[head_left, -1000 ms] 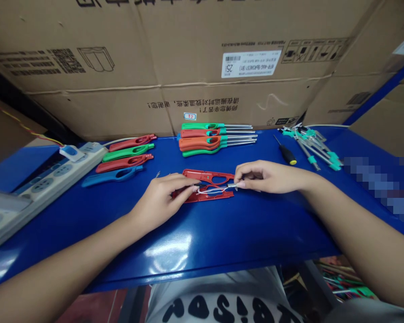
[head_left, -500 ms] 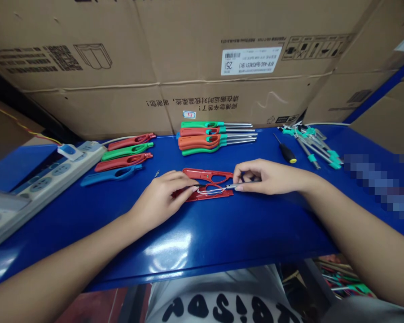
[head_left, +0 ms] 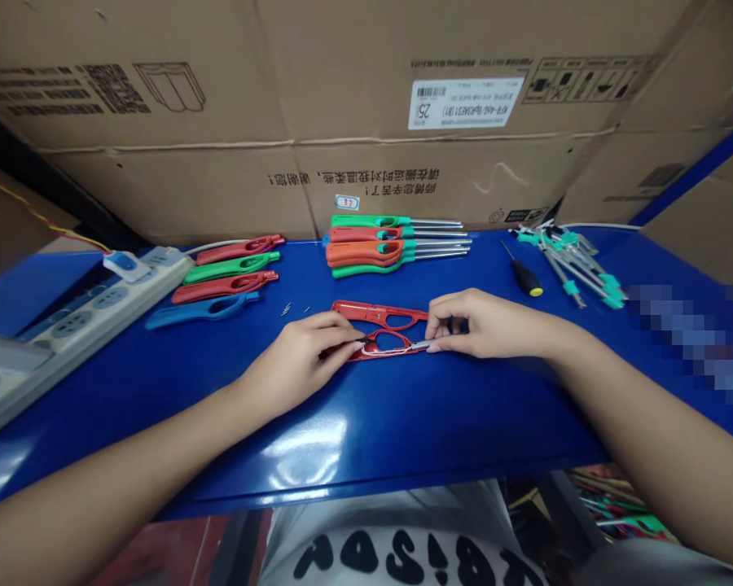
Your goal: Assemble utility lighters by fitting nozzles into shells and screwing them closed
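Two red lighter shell halves lie on the blue table before me, the far half (head_left: 366, 312) and the near half (head_left: 384, 355). My left hand (head_left: 309, 346) pinches a small black part (head_left: 362, 341) over the left of the near half. White wires (head_left: 384, 352) run from there across the shell to a grey metal rod (head_left: 421, 345). My right hand (head_left: 473, 323) is closed on that rod at the near half's right end. My fingers hide part of the rod and the near shell's left end.
Several coloured lighter shells (head_left: 229, 282) lie at the left beside a power strip (head_left: 73, 325). Assembled lighters (head_left: 366, 252) are stacked at the back. A screwdriver (head_left: 524, 277) and metal rods with green parts (head_left: 571, 260) lie right. Small screws (head_left: 286, 309) sit near the left hand.
The black part and the rod have come down closer to the near shell half, and the wires now lie along it. Both hands have shifted slightly to the right in view.
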The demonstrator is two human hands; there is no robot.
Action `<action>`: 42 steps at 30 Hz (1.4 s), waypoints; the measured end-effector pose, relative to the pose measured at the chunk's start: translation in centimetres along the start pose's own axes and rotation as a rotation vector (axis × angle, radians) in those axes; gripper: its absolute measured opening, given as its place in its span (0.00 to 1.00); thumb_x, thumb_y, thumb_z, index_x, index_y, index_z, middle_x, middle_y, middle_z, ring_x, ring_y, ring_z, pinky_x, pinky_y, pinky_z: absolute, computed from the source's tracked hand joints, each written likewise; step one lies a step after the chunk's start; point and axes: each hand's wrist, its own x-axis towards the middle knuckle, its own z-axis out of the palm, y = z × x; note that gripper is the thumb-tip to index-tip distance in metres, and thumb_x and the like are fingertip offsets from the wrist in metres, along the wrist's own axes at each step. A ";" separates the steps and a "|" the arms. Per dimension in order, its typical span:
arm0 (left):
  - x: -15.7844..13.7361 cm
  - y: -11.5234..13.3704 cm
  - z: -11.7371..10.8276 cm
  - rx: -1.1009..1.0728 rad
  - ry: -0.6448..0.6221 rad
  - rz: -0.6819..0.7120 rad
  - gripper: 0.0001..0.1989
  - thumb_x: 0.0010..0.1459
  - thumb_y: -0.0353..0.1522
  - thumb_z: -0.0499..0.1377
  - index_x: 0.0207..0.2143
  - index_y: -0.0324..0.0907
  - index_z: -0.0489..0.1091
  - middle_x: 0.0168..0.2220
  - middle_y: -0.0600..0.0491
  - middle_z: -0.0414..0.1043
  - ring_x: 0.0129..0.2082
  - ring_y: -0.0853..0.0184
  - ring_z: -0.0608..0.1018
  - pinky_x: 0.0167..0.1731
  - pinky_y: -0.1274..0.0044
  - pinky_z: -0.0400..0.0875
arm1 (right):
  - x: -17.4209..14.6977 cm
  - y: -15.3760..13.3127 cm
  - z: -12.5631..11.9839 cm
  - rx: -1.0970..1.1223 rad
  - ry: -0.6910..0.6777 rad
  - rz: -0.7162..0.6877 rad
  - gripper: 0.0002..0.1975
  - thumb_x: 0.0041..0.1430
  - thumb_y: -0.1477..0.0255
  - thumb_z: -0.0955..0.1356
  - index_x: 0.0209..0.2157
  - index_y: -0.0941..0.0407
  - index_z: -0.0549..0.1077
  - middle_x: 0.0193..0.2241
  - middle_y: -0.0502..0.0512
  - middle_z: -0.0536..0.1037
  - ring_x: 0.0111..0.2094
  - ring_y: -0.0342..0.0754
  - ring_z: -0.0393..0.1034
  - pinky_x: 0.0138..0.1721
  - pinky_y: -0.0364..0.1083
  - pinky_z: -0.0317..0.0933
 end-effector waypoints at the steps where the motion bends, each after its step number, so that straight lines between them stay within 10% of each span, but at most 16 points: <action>1: 0.0 0.0 0.0 -0.001 -0.003 -0.003 0.09 0.67 0.29 0.58 0.43 0.39 0.79 0.38 0.51 0.79 0.37 0.68 0.81 0.40 0.77 0.76 | 0.0 0.0 0.0 -0.013 0.001 -0.006 0.08 0.60 0.66 0.72 0.34 0.58 0.78 0.33 0.53 0.77 0.32 0.44 0.71 0.35 0.43 0.63; 42: -0.2 0.2 0.8 0.007 0.035 -0.078 0.08 0.66 0.30 0.60 0.42 0.39 0.79 0.35 0.52 0.80 0.32 0.68 0.80 0.38 0.78 0.74 | -0.9 -1.1 -0.7 -0.224 -0.055 -0.048 0.04 0.63 0.72 0.68 0.35 0.55 0.76 0.36 0.53 0.78 0.35 0.45 0.72 0.36 0.44 0.61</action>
